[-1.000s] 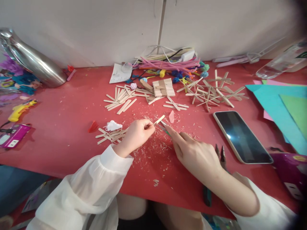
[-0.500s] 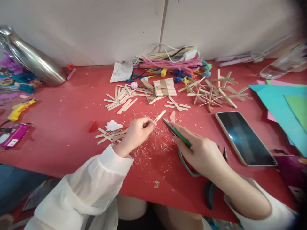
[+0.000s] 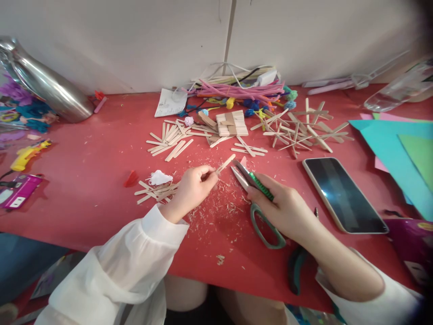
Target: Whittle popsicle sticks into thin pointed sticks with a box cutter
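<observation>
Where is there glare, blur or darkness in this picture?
Head view: a bright reflection shows on the phone, near its screen's left edge; head view: the purple box at far right looks blurred, and the upper-right corner goes dark; head view: the wooden stick in the left hand looks clearer.

scissors (image 3: 250,180) have left the stick (image 3: 230,160)
</observation>
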Available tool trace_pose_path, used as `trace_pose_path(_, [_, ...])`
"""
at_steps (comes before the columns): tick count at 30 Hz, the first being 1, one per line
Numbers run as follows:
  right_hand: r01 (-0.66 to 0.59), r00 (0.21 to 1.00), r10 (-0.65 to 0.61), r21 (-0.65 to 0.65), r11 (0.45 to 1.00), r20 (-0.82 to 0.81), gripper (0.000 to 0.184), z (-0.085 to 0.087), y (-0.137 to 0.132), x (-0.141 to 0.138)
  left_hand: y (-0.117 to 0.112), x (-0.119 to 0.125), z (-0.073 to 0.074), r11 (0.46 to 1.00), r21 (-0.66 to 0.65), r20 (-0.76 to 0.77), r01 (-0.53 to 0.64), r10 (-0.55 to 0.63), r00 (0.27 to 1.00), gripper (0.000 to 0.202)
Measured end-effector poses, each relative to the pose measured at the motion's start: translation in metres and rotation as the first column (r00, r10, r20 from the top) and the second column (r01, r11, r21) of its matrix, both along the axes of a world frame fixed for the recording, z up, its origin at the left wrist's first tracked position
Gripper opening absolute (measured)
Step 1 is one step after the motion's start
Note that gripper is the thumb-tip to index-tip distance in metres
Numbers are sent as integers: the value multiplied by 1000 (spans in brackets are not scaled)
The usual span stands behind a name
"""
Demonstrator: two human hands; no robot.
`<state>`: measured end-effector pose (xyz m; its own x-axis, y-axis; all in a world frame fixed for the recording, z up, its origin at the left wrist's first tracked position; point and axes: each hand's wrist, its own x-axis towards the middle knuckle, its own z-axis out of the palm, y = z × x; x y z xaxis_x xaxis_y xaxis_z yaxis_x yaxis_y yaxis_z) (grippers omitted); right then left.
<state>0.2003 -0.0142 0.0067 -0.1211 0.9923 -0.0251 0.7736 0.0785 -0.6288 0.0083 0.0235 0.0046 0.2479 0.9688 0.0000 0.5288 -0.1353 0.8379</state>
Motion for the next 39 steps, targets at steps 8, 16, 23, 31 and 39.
trace_pose_path(8, [-90,993,85,-74,993,-78,18,5,-4,-4,-1,0,-1,999,48,2,0,0,1000,26])
trace_pose_path(16, [-120,993,120,-14,993,-1,22,3,-3,-4,-2,1,1,995,94,-48,19,-15,999,22])
trace_pose_path(23, [-92,980,61,160,983,188,34,-2,-6,-5,-2,1,1,989,143,-88,27,-15,996,21])
trace_pose_path(31, [-141,950,21,366,920,312,34,-5,-9,-4,-2,0,1,989,144,-103,25,-10,995,23])
trace_pose_path(39, [-221,895,-20,483,847,446,32,-7,-11,-5,-3,-1,-2,979,198,-149,49,-20,989,20])
